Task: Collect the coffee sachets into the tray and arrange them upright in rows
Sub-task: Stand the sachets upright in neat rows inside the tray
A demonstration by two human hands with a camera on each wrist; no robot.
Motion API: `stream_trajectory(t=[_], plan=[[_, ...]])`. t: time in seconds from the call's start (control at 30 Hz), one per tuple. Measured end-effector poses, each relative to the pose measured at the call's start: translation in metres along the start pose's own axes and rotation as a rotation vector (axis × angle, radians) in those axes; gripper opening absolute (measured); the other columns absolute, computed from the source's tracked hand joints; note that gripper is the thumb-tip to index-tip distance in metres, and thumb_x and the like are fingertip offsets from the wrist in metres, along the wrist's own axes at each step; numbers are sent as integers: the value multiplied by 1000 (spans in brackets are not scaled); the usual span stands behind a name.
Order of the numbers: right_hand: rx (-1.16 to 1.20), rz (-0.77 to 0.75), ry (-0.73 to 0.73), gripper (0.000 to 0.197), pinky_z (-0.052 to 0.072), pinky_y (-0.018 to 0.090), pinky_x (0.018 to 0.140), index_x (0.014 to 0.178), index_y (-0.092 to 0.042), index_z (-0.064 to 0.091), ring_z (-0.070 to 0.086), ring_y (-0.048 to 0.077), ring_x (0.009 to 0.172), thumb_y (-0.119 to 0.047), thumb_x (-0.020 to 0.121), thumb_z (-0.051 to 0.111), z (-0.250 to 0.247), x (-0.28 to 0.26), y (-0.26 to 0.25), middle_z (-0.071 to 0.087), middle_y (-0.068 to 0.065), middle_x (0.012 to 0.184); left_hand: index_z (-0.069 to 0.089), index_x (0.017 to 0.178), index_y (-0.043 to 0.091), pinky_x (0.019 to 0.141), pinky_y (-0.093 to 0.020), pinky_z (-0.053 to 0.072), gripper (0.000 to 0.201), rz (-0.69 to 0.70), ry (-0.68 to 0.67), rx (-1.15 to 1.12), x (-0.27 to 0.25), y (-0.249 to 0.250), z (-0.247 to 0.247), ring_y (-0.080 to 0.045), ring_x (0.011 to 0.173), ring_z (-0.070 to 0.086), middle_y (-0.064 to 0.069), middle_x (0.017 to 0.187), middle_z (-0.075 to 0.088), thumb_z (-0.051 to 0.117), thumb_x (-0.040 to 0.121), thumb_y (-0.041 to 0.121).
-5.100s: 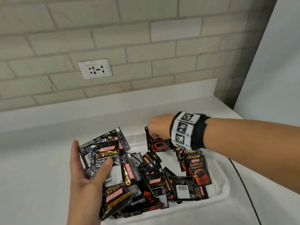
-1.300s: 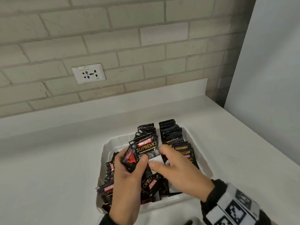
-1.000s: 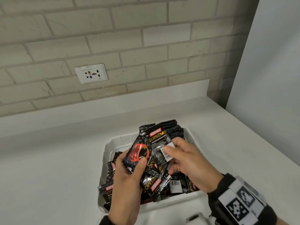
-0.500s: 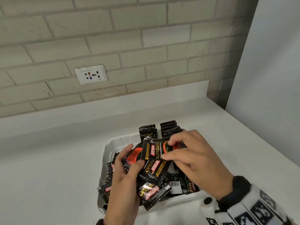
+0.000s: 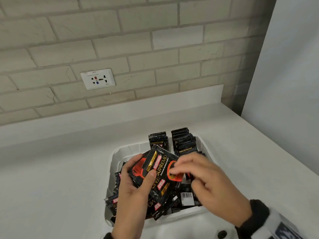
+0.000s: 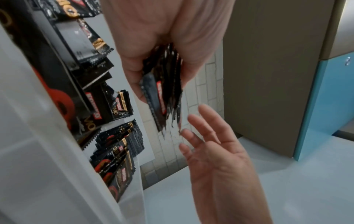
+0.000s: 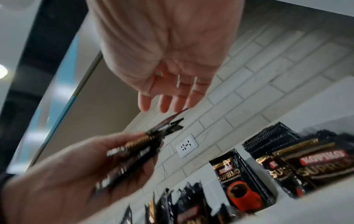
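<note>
Black Kopiko Supremo coffee sachets fill a white tray (image 5: pixel 115 153) on the counter. My left hand (image 5: pixel 145 165) grips a fanned stack of sachets (image 5: pixel 161 167) above the tray's middle; the left wrist view shows the same stack (image 6: pixel 164 94) edge-on between thumb and fingers. My right hand (image 5: pixel 186 171) hovers just right of the stack with straight, spread fingers (image 7: pixel 168 103) that hold nothing, the tips near the stack's upper edge. Two upright rows (image 5: pixel 183 141) stand at the tray's back right. Loose sachets (image 5: pixel 186 198) lie flat under my hands.
A white wall socket (image 5: pixel 97 79) sits in the brick wall behind. A pale cabinet side (image 5: pixel 284 83) closes off the right. White counter (image 5: pixel 51 169) spreads to the tray's left and in front.
Half a second ago my right hand pinched the top sachet of the stack; it has since let go and opened. The left hand still holds the stack, tilted slightly more.
</note>
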State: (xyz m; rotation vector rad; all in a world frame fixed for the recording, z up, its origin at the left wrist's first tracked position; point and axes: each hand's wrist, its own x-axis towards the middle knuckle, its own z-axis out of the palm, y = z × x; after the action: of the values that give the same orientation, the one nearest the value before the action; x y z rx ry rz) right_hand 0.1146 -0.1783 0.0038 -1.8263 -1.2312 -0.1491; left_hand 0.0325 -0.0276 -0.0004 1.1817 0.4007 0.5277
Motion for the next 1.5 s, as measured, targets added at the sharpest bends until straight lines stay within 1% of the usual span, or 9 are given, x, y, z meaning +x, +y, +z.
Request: stream_trajectory(t=[0.13,0.3,0.43,0.7,0.77,0.87,1.0,1.37,1.5], plan=[[122,164,213,27,42,7,78,90,-40,58,53,-2,90,-16,81,49,-17,16,-6,54,-24,98,65,84,43,54,-29,55,36,11,-54,41,1,1,-2,-21,77,71,2,93,70,65,63,13],[-13,379,-233,55,41,11,70,118,-48,39,47,-9,90,-41,73,71,-26,43,-14,44,-27,102,63,92,40,68,-31,59,39,40,-215,142,-2,4,5,-19,86,70,7,92,71,65,62,15],[156,472,-269,49,53,22,76,111,-42,47,61,1,85,-29,74,75,-22,51,-4,60,-9,97,60,98,31,62,-31,58,41,15,-194,111,0,2,7,-22,81,71,5,90,72,66,62,14],[687,637,323,21,54,27,66,84,-16,55,67,15,69,-16,70,71,-29,47,8,67,2,81,58,101,26,54,-27,55,40,8,-15,-67,6,-5,6,-16,70,71,2,82,73,62,65,11],[844,681,201,31,55,32,69,88,-14,59,68,18,71,-21,60,71,-29,38,1,69,4,83,59,101,27,58,-28,56,39,48,20,-76,8,-6,5,-15,74,70,-1,88,72,62,65,12],[531,660,-125,29,54,23,77,93,-27,64,69,7,76,-24,66,76,-16,23,-7,72,-6,85,59,103,28,71,-37,53,41,77,29,-86,8,-7,8,-15,80,70,1,92,72,62,66,11],[412,625,-55,15,51,15,77,90,-26,69,67,3,82,-19,77,72,1,16,-7,73,-9,88,63,96,36,89,-49,48,40,87,80,-72,4,-7,15,-23,96,67,3,95,72,68,63,15],[694,811,-34,15,49,42,89,82,-18,66,68,22,85,-17,68,71,1,19,-7,71,10,92,56,112,17,55,-31,57,56,-82,-55,-167,-1,-7,9,-24,76,71,-9,90,73,68,60,3],[728,886,-75,31,45,49,94,78,-23,64,63,28,93,-30,49,71,-1,20,3,67,13,95,60,106,20,55,-31,56,90,-78,-110,-207,0,-9,4,-25,77,71,-9,91,73,95,24,26]])
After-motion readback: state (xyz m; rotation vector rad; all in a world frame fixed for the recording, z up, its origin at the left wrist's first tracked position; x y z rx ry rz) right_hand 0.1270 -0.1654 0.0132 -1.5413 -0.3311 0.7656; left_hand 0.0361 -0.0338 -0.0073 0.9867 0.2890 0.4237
